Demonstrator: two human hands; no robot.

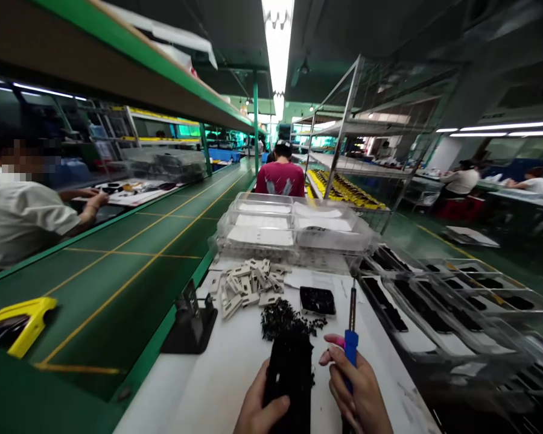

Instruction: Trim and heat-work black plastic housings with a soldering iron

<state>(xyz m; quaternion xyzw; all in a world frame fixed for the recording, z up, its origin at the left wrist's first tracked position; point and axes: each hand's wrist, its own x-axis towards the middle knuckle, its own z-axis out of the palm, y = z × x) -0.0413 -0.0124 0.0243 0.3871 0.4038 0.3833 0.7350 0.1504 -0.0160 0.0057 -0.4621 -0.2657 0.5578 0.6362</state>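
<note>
My left hand (261, 405) grips a flat black rectangular part (290, 383) by its left edge, thumb across its face. A soldering iron (351, 343) with a blue handle points upward in my closed right hand (359, 386), just right of the black part and apart from it. Something pink covers one of that hand's fingertips. Beyond the black part lies a heap of small black pieces (280, 318). Behind and left of that is a pile of off-white plastic pieces (252, 283). A small black tray (317, 300) stands to the right of the heap.
A dark metal stand (192, 322) is at the table's left edge. Clear plastic trays (294, 226) stack at the back; more trays (429, 301) with black parts line the right. Left runs a green conveyor (154, 241) carrying a yellow frame (27, 325). Co-workers sit left and ahead.
</note>
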